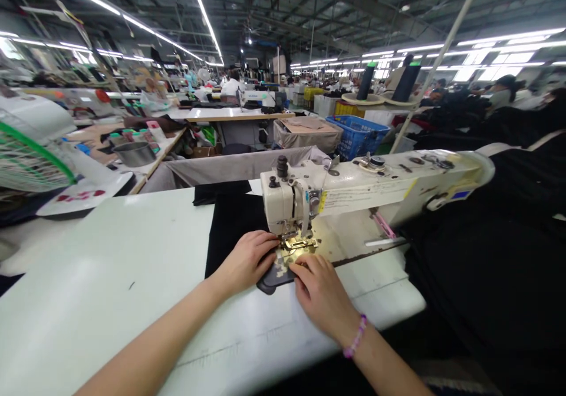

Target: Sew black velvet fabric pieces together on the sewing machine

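Observation:
My left hand [252, 258] rests over the right edge of a black fabric piece [230, 225], its fingers closed on the cloth just left of the presser foot. My right hand [321, 290] is closed in a pinch at the front of the metal needle plate [288, 258]; what its fingertips hold is too small to make out. A purple beaded bracelet [355, 337] circles the right wrist. Both hands sit below the head of a white sewing machine [283, 201], whose lamp lights the brass-coloured guide [300, 243] by the needle.
The machine arm [375, 178] reaches right, towards a large heap of black fabric [490, 254]. A pale tabletop [132, 266] spreads left. Beyond it stand a fan [35, 148], a metal bowl [135, 153] and a blue basket [358, 137]. Dark thread cones [366, 82] stand behind the machine.

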### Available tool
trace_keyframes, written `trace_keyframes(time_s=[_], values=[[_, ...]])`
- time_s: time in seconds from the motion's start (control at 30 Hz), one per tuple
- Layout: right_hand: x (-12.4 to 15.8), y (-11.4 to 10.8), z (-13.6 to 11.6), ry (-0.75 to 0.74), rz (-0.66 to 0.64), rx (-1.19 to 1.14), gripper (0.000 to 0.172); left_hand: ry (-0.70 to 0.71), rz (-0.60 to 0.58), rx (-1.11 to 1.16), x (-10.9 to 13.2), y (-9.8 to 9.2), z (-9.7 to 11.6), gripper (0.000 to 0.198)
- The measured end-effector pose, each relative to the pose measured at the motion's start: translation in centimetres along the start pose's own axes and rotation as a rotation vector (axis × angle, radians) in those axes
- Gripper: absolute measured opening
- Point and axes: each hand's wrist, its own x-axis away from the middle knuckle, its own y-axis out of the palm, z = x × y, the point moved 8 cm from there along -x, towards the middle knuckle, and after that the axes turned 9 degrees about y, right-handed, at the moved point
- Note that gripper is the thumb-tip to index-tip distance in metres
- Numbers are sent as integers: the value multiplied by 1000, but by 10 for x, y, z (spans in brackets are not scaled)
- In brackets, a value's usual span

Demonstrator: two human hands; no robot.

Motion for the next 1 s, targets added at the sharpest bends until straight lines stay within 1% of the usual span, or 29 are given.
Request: trace_keyframes(time_s=[0.1,0.17,0.23,0.3,0.4,0.47,0.5,0.57,0.67,0.73,0.8,0.87,0.93,1.0], values=[[13,-2,-6,-37,43,-64,31,-181,53,-83,5,3,-20,37],[15,-5,-10,-76,69,-92,27,-288,49,-132,11,3,-27,42],[14,-8,-15,-108,82,-100,29,-348,10,-170,20,-1,-22,43],[11,-7,-23,-143,77,-80,33,-373,-41,-199,29,-8,-9,40],[9,4,-34,-175,23,-21,40,-392,-110,-229,37,-20,10,27],[9,16,-38,-156,-33,18,41,-407,-127,-243,34,-22,10,29],[9,22,-40,-140,-56,33,40,-418,-128,-248,30,-22,5,34],[9,30,-41,-112,-78,51,38,-448,-129,-253,21,-16,-15,45],[9,35,-42,-96,-60,61,39,-481,-143,-245,9,-3,-50,54],[9,38,-42,-97,-41,58,39,-474,-147,-237,3,3,-68,56],[9,43,-42,-106,-34,51,40,-460,-141,-239,0,4,-80,59],[7,47,-42,-115,-32,48,41,-464,-127,-252,-3,1,-89,62],[7,49,-42,-124,-27,39,42,-481,-115,-268,-7,-5,-96,63],[10,48,-42,-135,-19,8,43,-495,-111,-282,-14,-14,-97,62]])
